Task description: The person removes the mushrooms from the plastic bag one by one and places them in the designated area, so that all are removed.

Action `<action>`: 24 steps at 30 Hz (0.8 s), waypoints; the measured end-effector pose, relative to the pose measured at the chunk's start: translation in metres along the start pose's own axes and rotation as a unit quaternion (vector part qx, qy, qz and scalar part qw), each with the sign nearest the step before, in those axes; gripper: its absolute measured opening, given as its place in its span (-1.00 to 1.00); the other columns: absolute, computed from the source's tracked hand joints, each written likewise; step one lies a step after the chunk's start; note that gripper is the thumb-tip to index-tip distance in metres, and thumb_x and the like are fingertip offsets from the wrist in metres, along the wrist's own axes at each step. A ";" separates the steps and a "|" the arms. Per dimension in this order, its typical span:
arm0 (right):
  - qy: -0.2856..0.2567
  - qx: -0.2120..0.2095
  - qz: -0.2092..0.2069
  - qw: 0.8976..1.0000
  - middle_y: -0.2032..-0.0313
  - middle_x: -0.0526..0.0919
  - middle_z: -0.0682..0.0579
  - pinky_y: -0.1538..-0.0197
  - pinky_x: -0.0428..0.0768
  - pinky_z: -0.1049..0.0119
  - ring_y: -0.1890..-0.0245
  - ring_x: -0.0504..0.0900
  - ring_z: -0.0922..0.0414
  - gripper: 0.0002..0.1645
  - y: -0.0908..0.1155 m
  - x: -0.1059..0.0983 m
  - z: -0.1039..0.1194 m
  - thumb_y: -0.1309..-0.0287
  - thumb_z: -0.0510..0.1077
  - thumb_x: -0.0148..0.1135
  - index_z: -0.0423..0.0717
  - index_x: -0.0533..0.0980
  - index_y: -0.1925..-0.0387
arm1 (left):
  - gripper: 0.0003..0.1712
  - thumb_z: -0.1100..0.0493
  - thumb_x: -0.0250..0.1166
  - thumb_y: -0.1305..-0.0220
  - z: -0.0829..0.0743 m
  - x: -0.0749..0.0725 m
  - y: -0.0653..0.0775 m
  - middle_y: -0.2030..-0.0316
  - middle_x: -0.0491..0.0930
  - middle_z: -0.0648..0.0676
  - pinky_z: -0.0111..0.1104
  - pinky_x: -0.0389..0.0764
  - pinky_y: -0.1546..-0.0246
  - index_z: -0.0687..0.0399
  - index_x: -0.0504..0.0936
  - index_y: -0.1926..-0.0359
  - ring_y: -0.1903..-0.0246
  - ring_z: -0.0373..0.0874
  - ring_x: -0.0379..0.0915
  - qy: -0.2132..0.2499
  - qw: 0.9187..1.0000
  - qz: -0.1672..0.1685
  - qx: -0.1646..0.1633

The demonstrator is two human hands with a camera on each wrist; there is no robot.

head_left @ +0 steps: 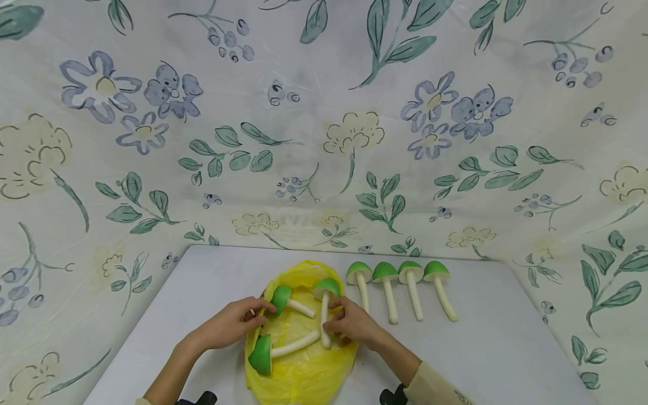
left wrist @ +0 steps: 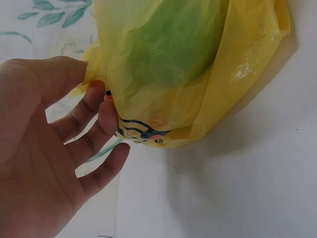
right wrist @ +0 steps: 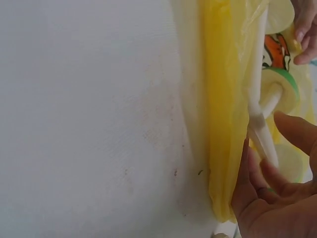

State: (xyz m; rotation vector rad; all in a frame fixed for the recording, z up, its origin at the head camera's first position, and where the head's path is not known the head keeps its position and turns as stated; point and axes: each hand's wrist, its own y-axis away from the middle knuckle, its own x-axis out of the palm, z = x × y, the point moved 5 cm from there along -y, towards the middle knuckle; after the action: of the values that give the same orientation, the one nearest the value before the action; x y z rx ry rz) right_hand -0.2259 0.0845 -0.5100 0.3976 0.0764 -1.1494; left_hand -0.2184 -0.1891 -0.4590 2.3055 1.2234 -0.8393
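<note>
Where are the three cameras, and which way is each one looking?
Head: on the person's head, looking forward and down at the yellow bag and green-capped mushrooms; the left hand, right hand and forearms show.
Left wrist: on that wrist, looking past the left hand's palm and fingers at the bag's outside.
Right wrist: on the other wrist, looking at the white tabletop and the bag's side; the right hand shows, plus a little of the left.
Shared: the head and right wrist views both show the bag and both hands.

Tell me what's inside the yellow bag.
Three green-capped mushrooms show in the yellow bag, one at the right hand. Anything under the folded plastic is covered and can't be seen.
</note>
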 end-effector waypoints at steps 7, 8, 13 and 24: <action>0.016 0.013 -0.014 1.000 0.25 0.60 -0.07 0.45 0.66 0.21 0.38 0.61 0.06 -0.30 -0.003 0.000 0.001 -0.18 -0.13 0.43 -0.25 0.37 -0.28 | -0.73 0.18 0.16 -0.50 -0.002 0.001 -0.002 -0.07 0.59 0.09 -0.38 0.47 0.21 -0.03 0.62 -0.13 0.14 -0.12 0.38 0.010 1.000 0.005 0.003; 0.019 0.013 -0.016 1.000 0.25 0.61 -0.06 0.47 0.66 0.23 0.41 0.61 0.07 -0.31 -0.003 0.000 0.001 -0.17 -0.13 0.43 -0.25 0.38 -0.27 | -0.73 0.18 0.16 -0.50 -0.002 0.002 -0.002 -0.07 0.58 0.10 -0.38 0.47 0.22 -0.02 0.62 -0.13 0.15 -0.12 0.37 0.012 1.000 0.006 0.004; 0.043 -0.001 -0.029 0.999 0.32 0.62 -0.01 0.55 0.58 0.30 0.58 0.54 0.12 -0.43 -0.007 0.005 0.003 -0.16 -0.16 0.43 -0.26 0.47 -0.15 | -0.72 0.19 0.17 -0.49 -0.001 0.002 -0.001 -0.06 0.58 0.11 -0.39 0.45 0.22 0.01 0.61 -0.14 0.16 -0.12 0.37 0.015 1.000 0.007 0.005; 0.037 0.002 -0.027 0.999 0.35 0.61 -0.02 0.58 0.55 0.34 0.60 0.52 0.13 -0.57 -0.008 0.006 0.006 -0.14 -0.25 0.38 -0.28 0.49 -0.04 | -0.72 0.19 0.17 -0.49 -0.002 0.002 -0.001 -0.06 0.58 0.12 -0.39 0.46 0.24 0.03 0.62 -0.14 0.18 -0.12 0.37 0.013 1.000 0.002 0.007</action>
State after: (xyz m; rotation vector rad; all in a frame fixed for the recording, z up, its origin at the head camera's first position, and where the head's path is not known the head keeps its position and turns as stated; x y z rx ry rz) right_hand -0.2313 0.0747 -0.5081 0.4445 0.1501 -1.1889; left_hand -0.2178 -0.1858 -0.4588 2.3350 1.2274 -0.8224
